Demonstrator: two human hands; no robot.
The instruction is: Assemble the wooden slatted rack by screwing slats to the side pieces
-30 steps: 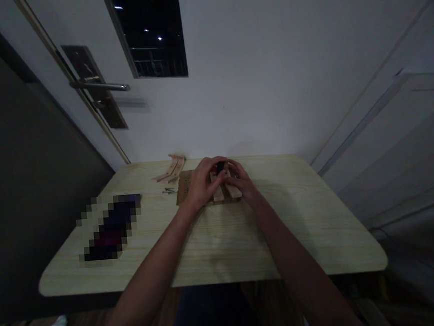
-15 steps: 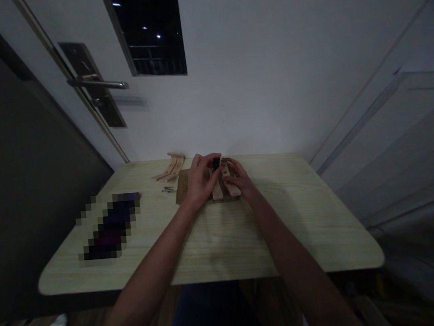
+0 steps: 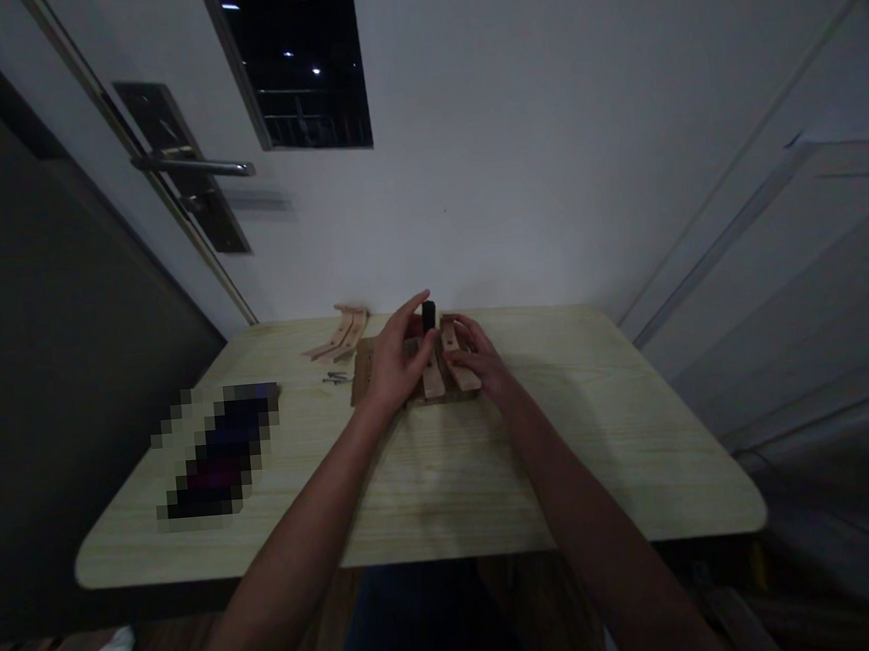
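Note:
My left hand (image 3: 396, 359) pinches a small black upright piece (image 3: 429, 316) between thumb and forefinger, above a brown wooden board (image 3: 364, 369) at the far middle of the table. Two pale wooden slats (image 3: 434, 378) lie on that board. My right hand (image 3: 478, 358) rests on the right slat (image 3: 459, 368), fingers curled over it and holding it down. Part of the board is hidden under both hands.
The pale wood-grain table (image 3: 416, 467) stands against a white wall. Curved wooden pieces (image 3: 341, 335) and a few small dark screws (image 3: 335, 377) lie left of the board. A blurred dark object (image 3: 219, 451) lies at the table's left. A door handle (image 3: 192, 166) is at upper left.
My left hand has lifted the black piece from low between the slats to upright above them, forefinger now stretched out. My right hand stays on the right slat.

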